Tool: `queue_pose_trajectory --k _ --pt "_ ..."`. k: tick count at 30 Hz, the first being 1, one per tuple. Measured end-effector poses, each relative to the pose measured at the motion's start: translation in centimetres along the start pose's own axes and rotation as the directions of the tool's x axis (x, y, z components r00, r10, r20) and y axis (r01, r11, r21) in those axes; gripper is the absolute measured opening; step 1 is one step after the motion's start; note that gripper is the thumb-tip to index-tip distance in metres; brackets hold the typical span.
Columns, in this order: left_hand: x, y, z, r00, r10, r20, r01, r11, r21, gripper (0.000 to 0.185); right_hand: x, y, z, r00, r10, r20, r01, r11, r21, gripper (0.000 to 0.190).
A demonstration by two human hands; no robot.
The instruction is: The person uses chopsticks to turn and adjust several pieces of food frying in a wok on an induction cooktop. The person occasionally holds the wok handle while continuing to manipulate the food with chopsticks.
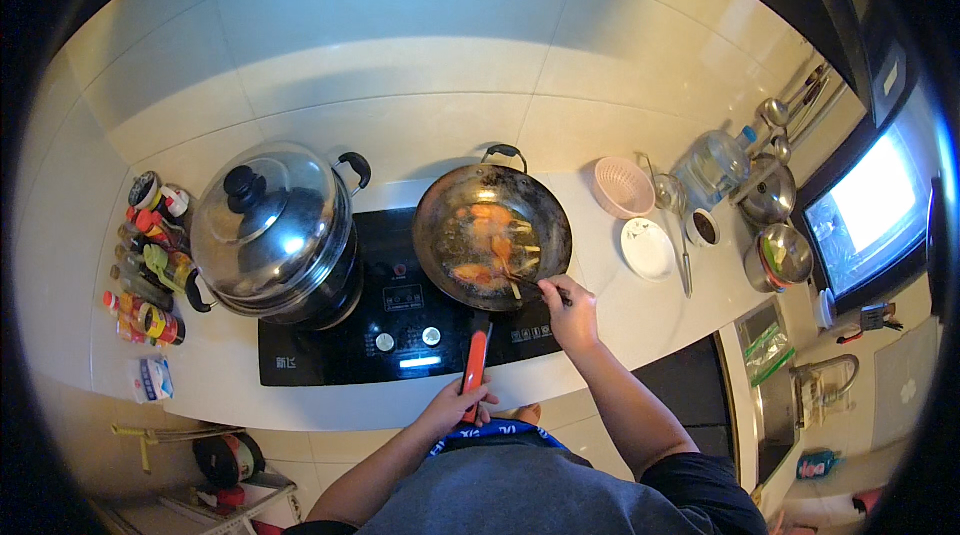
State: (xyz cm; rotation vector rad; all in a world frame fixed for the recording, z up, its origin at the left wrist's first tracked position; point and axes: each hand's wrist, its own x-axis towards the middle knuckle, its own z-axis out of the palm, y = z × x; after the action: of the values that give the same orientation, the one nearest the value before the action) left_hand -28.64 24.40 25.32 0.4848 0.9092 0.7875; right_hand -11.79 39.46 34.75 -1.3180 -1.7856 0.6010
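Note:
A dark metal wok (546,212) stands on the black electric cooktop (315,355), with several orange-brown pieces of food (491,220) on sticks in bubbling oil. My left hand (459,406) is closed around the wok's red handle (474,362). Over the wok's lower right rim, my right hand (571,312) grips dark, thin utensils, apparently chopsticks (527,280), whose tips reach into the food near one stick. Exactly what the tips touch cannot be told.
At left stand a large lidded steel pot (277,235) and several seasoning bottles (142,287). To the right are a pink plastic basket (623,187), a white plate (646,250), a wire skimmer (685,253), a small bowl of dark sauce (703,227), a water jug (709,167) and steel bowls (784,257).

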Motion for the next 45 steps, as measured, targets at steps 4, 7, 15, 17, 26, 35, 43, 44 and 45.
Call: queue_pose_trajectory --k 4,7,15,17,26,35,43,44,45 --pt "-0.3 0.1 0.3 1.000 0.007 -0.009 -0.007 1.000 0.010 0.035 0.1 1.1 -1.7 0.998 0.058 0.028 -0.060 0.995 0.075 0.012" --pt "-0.4 0.3 0.4 1.000 0.008 -0.002 -0.008 1.000 -0.011 0.036 0.5 0.2 -2.7 0.991 0.108 0.083 -0.118 0.985 0.124 0.012" --pt "-0.1 0.2 0.3 1.000 0.001 -0.016 -0.001 1.000 0.001 0.037 1.0 1.3 -2.8 0.987 -0.078 0.138 0.080 0.997 -0.010 0.016" --pt "-0.1 0.2 0.4 1.000 0.005 -0.009 -0.005 1.000 -0.010 0.037 1.0 2.5 -2.5 0.983 -0.145 0.109 0.151 0.987 -0.051 0.017" --pt "-0.3 0.0 0.4 1.000 0.010 -0.010 -0.010 0.999 -0.031 0.039 1.5 3.1 -0.4 0.998 -0.038 0.050 0.037 0.999 0.028 0.014" --pt "-0.4 0.2 0.4 1.000 0.003 -0.016 -0.004 0.998 -0.059 0.039 2.5 2.4 -0.3 0.981 -0.194 0.001 0.193 0.980 -0.055 0.012" --pt "-0.2 -0.2 0.3 0.999 0.031 0.010 -0.030 0.998 -0.050 0.037 4.3 -0.3 -2.0 0.887 -0.438 0.149 0.454 0.885 -0.099 0.011" --pt "-0.3 0.0 0.4 1.000 0.027 0.003 -0.027 0.998 -0.049 0.037 4.4 -0.5 -2.3 0.887 -0.437 0.149 0.452 0.888 -0.084 0.012" --pt "-0.4 0.1 0.5 1.000 0.025 -0.002 -0.025 0.999 -0.048 0.037 4.5 -0.6 -2.5 0.896 -0.421 0.140 0.434 0.898 -0.079 0.012"
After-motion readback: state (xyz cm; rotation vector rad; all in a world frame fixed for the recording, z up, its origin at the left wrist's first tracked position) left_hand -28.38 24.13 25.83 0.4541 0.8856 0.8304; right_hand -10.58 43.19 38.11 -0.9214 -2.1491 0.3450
